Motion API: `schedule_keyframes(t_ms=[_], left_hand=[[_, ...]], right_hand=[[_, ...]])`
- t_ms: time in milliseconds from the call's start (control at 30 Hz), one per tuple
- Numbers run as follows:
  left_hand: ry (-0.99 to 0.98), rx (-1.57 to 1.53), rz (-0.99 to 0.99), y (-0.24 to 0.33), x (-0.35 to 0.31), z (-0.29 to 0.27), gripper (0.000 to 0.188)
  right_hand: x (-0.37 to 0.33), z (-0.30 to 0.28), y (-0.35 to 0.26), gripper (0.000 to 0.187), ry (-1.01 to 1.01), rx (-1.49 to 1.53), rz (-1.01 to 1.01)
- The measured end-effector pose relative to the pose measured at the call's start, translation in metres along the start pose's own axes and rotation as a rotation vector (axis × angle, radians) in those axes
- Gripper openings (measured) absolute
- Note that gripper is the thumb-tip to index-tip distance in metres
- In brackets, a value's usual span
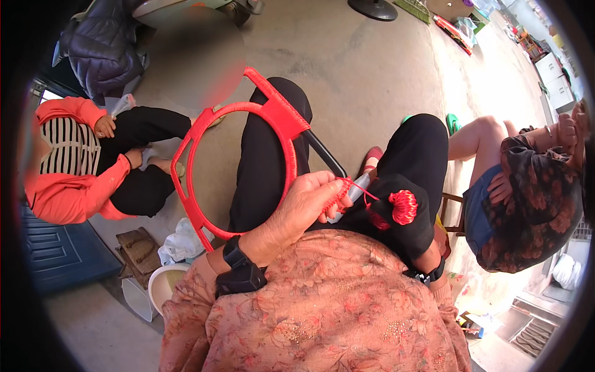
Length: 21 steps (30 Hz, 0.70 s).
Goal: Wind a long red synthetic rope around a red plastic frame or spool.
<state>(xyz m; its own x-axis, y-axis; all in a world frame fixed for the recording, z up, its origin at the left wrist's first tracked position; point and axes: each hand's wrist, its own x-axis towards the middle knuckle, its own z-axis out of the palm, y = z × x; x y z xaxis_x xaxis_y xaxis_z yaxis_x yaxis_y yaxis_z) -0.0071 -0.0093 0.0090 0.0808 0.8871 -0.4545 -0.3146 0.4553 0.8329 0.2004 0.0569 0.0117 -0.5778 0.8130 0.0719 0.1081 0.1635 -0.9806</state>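
Red cord ran through the frame's centre, pinched in the left hand; its spool sat on the gloved right hand, grip unclear. Beside them leaned a red hoop.

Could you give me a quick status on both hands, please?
Left hand pinching red cord by red ring frame. Right hand hidden under black cloth. Red tassel on the cloth.

The red ring frame leans across the left knee, fencing that side. Seated people crowd both flanks: an orange sleeve at left, a floral-dressed person at right. Bare concrete floor ahead between the knees lies open.
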Motion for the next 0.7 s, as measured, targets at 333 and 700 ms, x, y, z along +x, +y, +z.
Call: schedule_keyframes(t_ms=[333,700], left_hand=[[-0.026,0.026,0.008,-0.013,0.002,0.004,0.021],[-0.004,-0.110,-0.020,-0.002,0.002,-0.013,0.031]], right_hand=[[0.006,0.017,-0.009,0.011,-0.041,0.761,0.193],[0.002,0.021,-0.026,0.038,0.207,0.674,0.252]])
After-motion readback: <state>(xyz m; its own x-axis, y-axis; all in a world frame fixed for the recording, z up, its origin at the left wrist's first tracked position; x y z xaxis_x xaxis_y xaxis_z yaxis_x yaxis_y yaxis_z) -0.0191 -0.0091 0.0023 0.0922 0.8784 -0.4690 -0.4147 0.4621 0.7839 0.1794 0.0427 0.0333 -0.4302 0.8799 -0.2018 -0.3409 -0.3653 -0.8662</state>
